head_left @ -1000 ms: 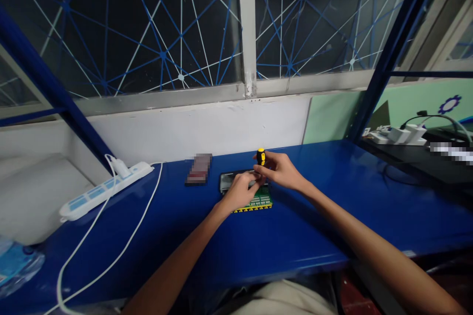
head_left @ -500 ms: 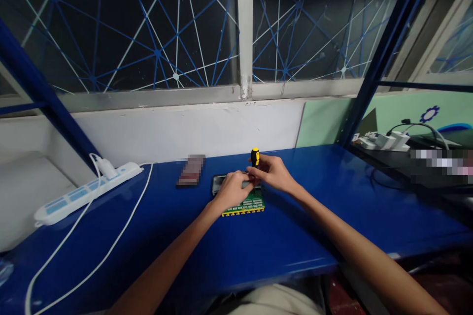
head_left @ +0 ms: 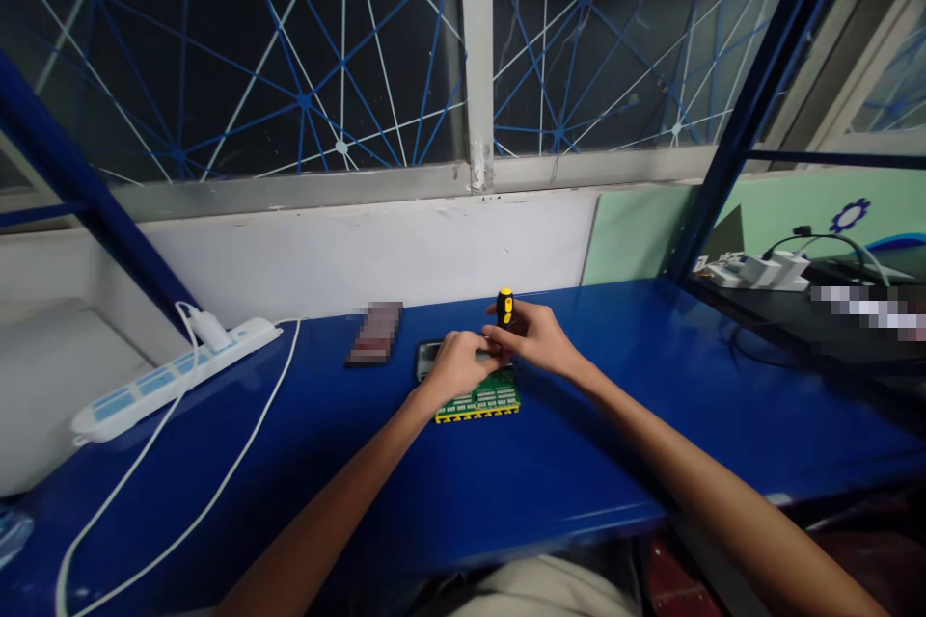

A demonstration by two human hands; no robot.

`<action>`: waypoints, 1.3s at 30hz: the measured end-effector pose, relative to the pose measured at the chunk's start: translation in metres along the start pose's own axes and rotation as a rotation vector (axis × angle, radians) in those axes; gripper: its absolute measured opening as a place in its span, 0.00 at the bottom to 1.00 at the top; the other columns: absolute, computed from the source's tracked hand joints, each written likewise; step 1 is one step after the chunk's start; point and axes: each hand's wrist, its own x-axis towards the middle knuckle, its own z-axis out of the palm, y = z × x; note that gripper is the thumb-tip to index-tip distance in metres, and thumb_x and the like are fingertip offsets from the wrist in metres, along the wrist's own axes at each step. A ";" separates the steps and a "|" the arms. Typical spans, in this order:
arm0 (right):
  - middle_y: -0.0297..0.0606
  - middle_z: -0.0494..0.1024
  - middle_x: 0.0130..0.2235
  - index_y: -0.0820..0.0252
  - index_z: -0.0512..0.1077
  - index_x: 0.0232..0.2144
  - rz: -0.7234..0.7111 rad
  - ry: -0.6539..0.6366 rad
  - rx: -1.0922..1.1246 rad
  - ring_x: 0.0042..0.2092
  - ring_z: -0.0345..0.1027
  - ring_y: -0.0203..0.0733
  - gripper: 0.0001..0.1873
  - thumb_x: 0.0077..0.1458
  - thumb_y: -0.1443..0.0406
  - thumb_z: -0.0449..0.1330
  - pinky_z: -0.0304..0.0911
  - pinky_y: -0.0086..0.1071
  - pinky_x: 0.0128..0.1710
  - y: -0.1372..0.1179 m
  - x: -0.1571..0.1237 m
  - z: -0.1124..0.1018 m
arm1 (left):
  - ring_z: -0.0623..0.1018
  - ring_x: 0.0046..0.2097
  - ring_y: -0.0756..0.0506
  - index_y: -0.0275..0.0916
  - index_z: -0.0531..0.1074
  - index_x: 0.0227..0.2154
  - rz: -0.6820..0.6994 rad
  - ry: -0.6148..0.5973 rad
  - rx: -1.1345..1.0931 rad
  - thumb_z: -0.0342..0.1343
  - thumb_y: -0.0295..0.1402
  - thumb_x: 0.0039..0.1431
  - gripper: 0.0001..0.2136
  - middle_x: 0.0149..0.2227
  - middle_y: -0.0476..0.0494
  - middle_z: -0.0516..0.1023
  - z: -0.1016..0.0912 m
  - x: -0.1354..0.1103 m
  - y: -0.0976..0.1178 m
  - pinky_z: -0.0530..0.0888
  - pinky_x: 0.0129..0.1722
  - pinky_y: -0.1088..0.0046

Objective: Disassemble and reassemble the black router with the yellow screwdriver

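A green circuit board (head_left: 486, 399) with a yellow-and-black front edge lies on the blue table (head_left: 564, 463). My right hand (head_left: 533, 339) is closed round a small screwdriver with a yellow-and-black handle (head_left: 504, 306), held upright over the board's far edge. My left hand (head_left: 454, 363) rests on the board with its fingers curled, pinching beside the screwdriver's shaft. A dark flat device (head_left: 428, 358) shows behind my left hand, mostly hidden. The screwdriver's tip is hidden by my fingers.
A blurred dark rectangular thing (head_left: 374, 333) lies left of the board. A white power strip (head_left: 170, 376) with a plug and a white cable (head_left: 180, 492) lies at the far left. More white adapters and cables (head_left: 767, 268) sit on a dark bench at right.
The view has swung a little, so everything sits lower and further left. Both hands stay on the board and the screwdriver, with almost no movement between them.
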 end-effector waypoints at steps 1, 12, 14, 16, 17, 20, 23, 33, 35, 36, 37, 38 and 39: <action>0.39 0.75 0.28 0.65 0.73 0.43 0.000 0.002 0.003 0.28 0.68 0.40 0.21 0.54 0.55 0.59 0.62 0.33 0.27 0.001 0.000 0.000 | 0.80 0.37 0.44 0.39 0.81 0.32 0.013 -0.009 -0.012 0.58 0.33 0.55 0.07 0.32 0.48 0.83 0.000 -0.001 0.000 0.70 0.36 0.73; 0.36 0.74 0.25 0.63 0.72 0.44 -0.023 -0.033 -0.008 0.26 0.66 0.39 0.21 0.55 0.53 0.59 0.60 0.32 0.26 0.002 -0.002 0.003 | 0.80 0.40 0.44 0.43 0.80 0.34 0.048 -0.033 0.050 0.57 0.32 0.58 0.07 0.36 0.49 0.83 0.002 -0.006 -0.001 0.71 0.40 0.72; 0.35 0.73 0.25 0.63 0.72 0.43 -0.026 -0.028 -0.020 0.26 0.66 0.39 0.21 0.55 0.53 0.59 0.60 0.32 0.26 0.002 -0.001 0.003 | 0.80 0.41 0.44 0.43 0.80 0.34 0.035 -0.011 0.069 0.58 0.33 0.57 0.06 0.36 0.49 0.83 0.003 -0.006 -0.002 0.71 0.41 0.72; 0.35 0.73 0.25 0.63 0.72 0.43 -0.030 -0.024 -0.032 0.26 0.66 0.38 0.19 0.55 0.54 0.59 0.59 0.32 0.26 0.002 -0.001 0.003 | 0.80 0.40 0.44 0.43 0.80 0.33 0.023 0.008 0.108 0.59 0.34 0.57 0.06 0.35 0.50 0.83 0.004 -0.006 -0.002 0.71 0.42 0.71; 0.35 0.73 0.25 0.62 0.72 0.43 -0.032 -0.021 -0.037 0.26 0.65 0.38 0.19 0.55 0.55 0.58 0.58 0.31 0.26 0.002 -0.001 0.004 | 0.80 0.39 0.44 0.43 0.80 0.32 0.020 0.018 0.128 0.59 0.34 0.56 0.05 0.35 0.49 0.82 0.005 -0.006 -0.001 0.70 0.42 0.70; 0.34 0.71 0.24 0.62 0.72 0.42 -0.043 -0.001 -0.057 0.26 0.63 0.36 0.18 0.55 0.56 0.58 0.57 0.30 0.25 0.002 -0.001 0.004 | 0.79 0.38 0.44 0.41 0.80 0.31 0.025 0.023 0.157 0.58 0.34 0.57 0.06 0.34 0.47 0.82 0.004 -0.007 0.001 0.70 0.40 0.70; 0.33 0.71 0.25 0.61 0.71 0.42 -0.055 0.005 -0.064 0.25 0.62 0.35 0.18 0.55 0.55 0.59 0.55 0.30 0.24 0.001 -0.001 0.004 | 0.80 0.39 0.43 0.41 0.80 0.34 0.057 0.009 0.108 0.55 0.31 0.59 0.08 0.35 0.47 0.82 0.001 -0.008 0.001 0.70 0.39 0.71; 0.34 0.71 0.28 0.58 0.67 0.46 -0.043 0.023 -0.046 0.25 0.62 0.36 0.20 0.55 0.53 0.58 0.57 0.31 0.24 0.005 -0.001 0.005 | 0.78 0.39 0.43 0.41 0.79 0.32 0.039 0.055 0.196 0.57 0.39 0.59 0.09 0.35 0.47 0.82 0.006 -0.006 -0.002 0.69 0.43 0.67; 0.33 0.71 0.27 0.58 0.67 0.47 -0.036 0.026 -0.038 0.25 0.63 0.36 0.20 0.55 0.53 0.58 0.57 0.31 0.24 0.005 -0.001 0.006 | 0.78 0.40 0.43 0.41 0.79 0.32 0.056 0.041 0.213 0.56 0.38 0.60 0.09 0.35 0.47 0.82 0.007 -0.006 -0.002 0.69 0.44 0.66; 0.34 0.71 0.27 0.58 0.66 0.47 -0.035 0.024 -0.033 0.25 0.63 0.36 0.21 0.55 0.53 0.58 0.57 0.31 0.23 0.004 -0.001 0.005 | 0.78 0.40 0.42 0.41 0.79 0.32 0.069 0.031 0.215 0.56 0.37 0.60 0.08 0.35 0.47 0.82 0.007 -0.006 -0.001 0.69 0.44 0.67; 0.34 0.71 0.28 0.58 0.66 0.47 -0.034 0.019 -0.029 0.25 0.63 0.36 0.20 0.55 0.54 0.58 0.57 0.31 0.23 0.004 -0.002 0.005 | 0.78 0.40 0.43 0.42 0.79 0.32 0.082 0.019 0.210 0.56 0.35 0.60 0.07 0.36 0.47 0.82 0.006 -0.007 -0.002 0.69 0.44 0.67; 0.34 0.71 0.28 0.58 0.66 0.47 -0.034 0.015 -0.025 0.25 0.64 0.36 0.20 0.55 0.54 0.58 0.57 0.31 0.23 0.003 -0.002 0.005 | 0.79 0.40 0.43 0.42 0.79 0.33 0.095 0.008 0.198 0.56 0.34 0.59 0.07 0.36 0.48 0.82 0.005 -0.007 -0.002 0.70 0.43 0.68; 0.34 0.72 0.28 0.58 0.66 0.47 -0.036 0.012 -0.023 0.24 0.64 0.36 0.20 0.56 0.54 0.58 0.57 0.31 0.23 0.002 -0.002 0.005 | 0.79 0.41 0.43 0.42 0.79 0.33 0.105 -0.003 0.181 0.56 0.32 0.59 0.07 0.36 0.48 0.82 0.005 -0.008 -0.002 0.70 0.43 0.68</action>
